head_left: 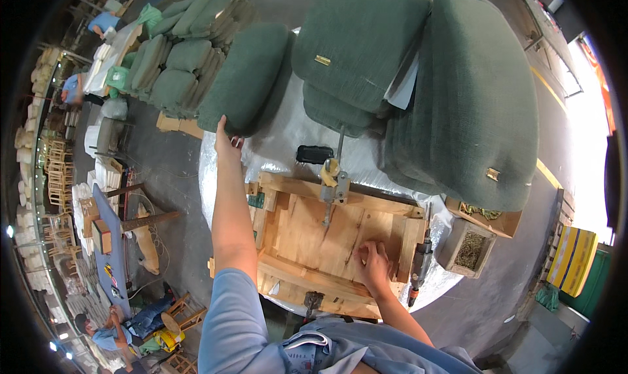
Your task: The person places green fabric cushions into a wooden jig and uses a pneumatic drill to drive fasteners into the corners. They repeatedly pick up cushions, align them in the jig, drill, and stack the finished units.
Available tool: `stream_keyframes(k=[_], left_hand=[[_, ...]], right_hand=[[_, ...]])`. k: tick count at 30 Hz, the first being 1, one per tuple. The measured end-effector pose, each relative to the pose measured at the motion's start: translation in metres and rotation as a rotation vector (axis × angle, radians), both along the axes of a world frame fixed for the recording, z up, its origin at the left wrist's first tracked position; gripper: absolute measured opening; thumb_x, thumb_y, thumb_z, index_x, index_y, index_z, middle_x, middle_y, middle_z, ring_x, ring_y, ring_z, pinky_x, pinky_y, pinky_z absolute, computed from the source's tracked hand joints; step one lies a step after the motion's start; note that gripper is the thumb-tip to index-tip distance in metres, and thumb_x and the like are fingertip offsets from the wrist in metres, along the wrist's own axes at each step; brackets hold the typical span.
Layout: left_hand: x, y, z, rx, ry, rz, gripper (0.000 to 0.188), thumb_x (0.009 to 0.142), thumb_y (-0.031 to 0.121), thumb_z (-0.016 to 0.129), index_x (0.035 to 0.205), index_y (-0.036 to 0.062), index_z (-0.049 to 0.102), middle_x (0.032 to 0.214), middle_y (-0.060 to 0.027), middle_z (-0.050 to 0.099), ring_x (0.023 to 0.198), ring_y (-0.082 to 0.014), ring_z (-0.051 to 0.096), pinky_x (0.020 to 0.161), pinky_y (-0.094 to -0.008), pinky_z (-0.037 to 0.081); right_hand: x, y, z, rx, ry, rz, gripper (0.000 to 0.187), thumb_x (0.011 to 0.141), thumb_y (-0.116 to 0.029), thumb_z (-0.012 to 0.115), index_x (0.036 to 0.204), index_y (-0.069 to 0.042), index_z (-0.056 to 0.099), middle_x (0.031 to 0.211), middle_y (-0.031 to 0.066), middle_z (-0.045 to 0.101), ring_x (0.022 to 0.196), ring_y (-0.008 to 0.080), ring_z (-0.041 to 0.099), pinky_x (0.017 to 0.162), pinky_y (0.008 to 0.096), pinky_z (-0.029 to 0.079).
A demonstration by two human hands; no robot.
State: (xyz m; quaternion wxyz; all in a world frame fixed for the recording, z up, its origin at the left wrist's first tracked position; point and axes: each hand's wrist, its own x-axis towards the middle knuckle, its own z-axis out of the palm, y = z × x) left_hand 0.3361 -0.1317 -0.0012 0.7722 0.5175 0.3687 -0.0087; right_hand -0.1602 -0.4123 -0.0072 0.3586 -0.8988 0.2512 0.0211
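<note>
My left hand (229, 138) grips the near end of a green cushion (245, 76) at the worktop (278, 142)'s far left edge. My right hand (375, 264) curls above a wooden frame (294, 233) by the near edge; from this angle I can't quite tell whether its fingers hold anything. A clamp (335, 189) sits on the frame's far rail, with a black case (314, 155) just beyond. More cushions (360, 40) pile along the far edge. A driver (422, 266) lies toward the right edge, near a box (449, 263).

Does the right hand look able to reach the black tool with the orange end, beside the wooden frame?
Probably yes: the right hand is close to the black tool. Only the right side of the wooden frame lies between, likely easy to pass over.
</note>
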Motion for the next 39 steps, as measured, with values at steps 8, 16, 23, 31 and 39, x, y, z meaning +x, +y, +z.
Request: stream_keyframes(k=[8,16,23,31,39], left_hand=[[0.009,-0.007,0.095,-0.222,-0.341,0.098,0.044,0.088,0.018,0.082,0.124,0.0029,0.06,0.123,-0.0183,0.066,0.099,-0.0361,0.071,0.076,-0.0488,0.064],[-0.23,0.042,0.228,-0.33,-0.622,0.096,0.058,0.095,0.016,0.077,0.145,0.0003,0.054,0.144,-0.0146,0.062,0.13,-0.0318,0.063,0.113,-0.0487,0.053],[-0.375,0.202,0.279,-0.208,-0.907,-0.03,0.073,0.085,0.017,0.076,0.152,0.0001,0.052,0.146,-0.0148,0.063,0.136,-0.0359,0.061,0.117,-0.0557,0.05],[-0.508,0.267,0.243,0.071,-0.455,-0.528,0.097,0.064,-0.008,0.086,0.154,-0.001,0.048,0.146,-0.0124,0.061,0.139,-0.0294,0.056,0.117,-0.0416,0.045],[-0.531,0.307,0.18,-0.074,-0.301,-0.91,0.094,0.079,-0.005,0.089,0.159,0.0011,0.042,0.152,-0.0117,0.057,0.144,-0.0272,0.052,0.122,-0.0435,0.041]], right_hand=[[-0.007,0.002,-0.016,-0.036,-0.13,0.071,0.031,0.09,-0.027,0.083,0.11,-0.011,0.065,0.104,0.0099,0.075,0.096,0.0344,0.074,0.078,0.046,0.058],[-0.024,0.002,-0.018,0.031,0.03,0.007,0.031,0.093,-0.035,0.079,0.111,-0.013,0.067,0.107,0.0163,0.074,0.102,0.0407,0.073,0.083,0.0506,0.059],[0.001,-0.012,0.006,0.73,-0.059,-0.077,0.059,0.105,-0.059,0.06,0.129,-0.006,0.066,0.124,0.0101,0.076,0.113,0.0309,0.073,0.097,0.0467,0.056],[-0.043,0.059,0.241,1.171,-0.262,-0.421,0.09,0.108,-0.08,0.025,0.162,-0.011,0.044,0.163,0.0067,0.053,0.151,0.0312,0.046,0.121,0.0613,0.033],[-0.13,0.142,0.235,1.145,-0.808,-0.997,0.059,0.114,-0.053,0.046,0.147,-0.006,0.061,0.142,0.0086,0.067,0.134,0.0286,0.06,0.115,0.0465,0.046]])
